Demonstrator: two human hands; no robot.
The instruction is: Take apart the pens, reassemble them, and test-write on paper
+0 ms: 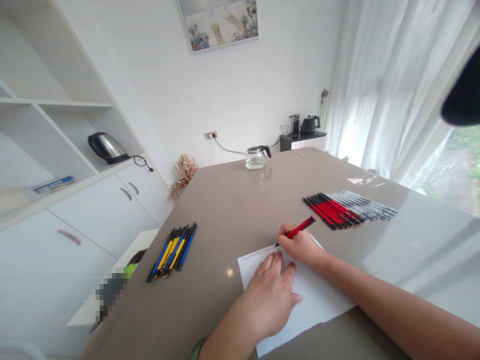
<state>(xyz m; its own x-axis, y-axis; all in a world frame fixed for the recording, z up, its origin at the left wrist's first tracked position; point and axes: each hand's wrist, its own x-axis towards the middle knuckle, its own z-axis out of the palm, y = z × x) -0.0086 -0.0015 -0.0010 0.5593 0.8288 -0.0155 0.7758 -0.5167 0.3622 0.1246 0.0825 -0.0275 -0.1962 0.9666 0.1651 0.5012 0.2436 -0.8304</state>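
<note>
In my right hand (300, 246) is a red pen (300, 228) with black ends, its tip down at the top edge of a white sheet of paper (300, 320). My left hand (272, 290) lies flat on the sheet with its fingers spread, just below a row of small marks along the upper edge. Those marks look dark at the left and red nearer the pen. Right of the paper, a row of red pens (333, 211) lies beside clear pens (365, 205). Blue and yellow pens (172, 251) are grouped at the left.
A glass pot (255, 158) with clear liquid stands at the table's far end. Torn white scraps (362, 179) lie near the right edge. A metal kettle (108, 148) sits on the left shelf. Sheer curtains (386, 90) hang at the right.
</note>
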